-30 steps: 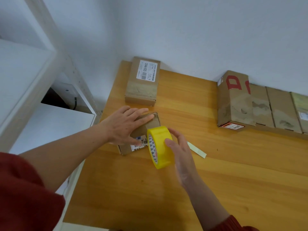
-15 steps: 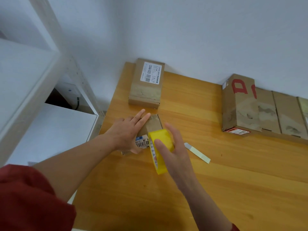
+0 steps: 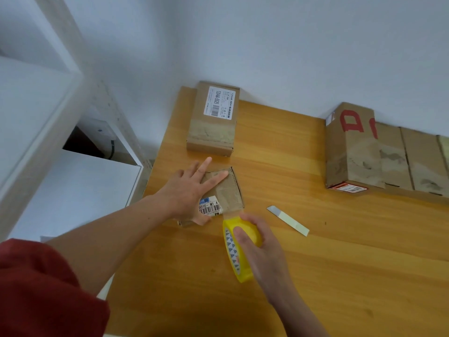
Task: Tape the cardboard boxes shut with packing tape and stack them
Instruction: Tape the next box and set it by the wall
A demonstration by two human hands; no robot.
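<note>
A honey-coloured wooden bench point(image 3: 340, 263) stands against a plain white wall point(image 3: 291, 45), evenly lit. At its left is a white shelving unit point(image 3: 36, 113). Behind the lower shelf is a dark gap point(image 3: 80, 147) holding what may be a black cable point(image 3: 112, 150).

Far box label point(image 3: 220, 101): 12V4A-5525; near box label point(image 3: 210, 208): 501E- M1 A

I see the right hand point(image 3: 264, 249) draw the tape roll point(image 3: 234, 257) back off the small box point(image 3: 228, 193) toward me. A clear tape strip point(image 3: 232, 214) now stretches from the box's near edge to the roll. The left hand point(image 3: 187, 193) splays its fingers wider on top.
</note>
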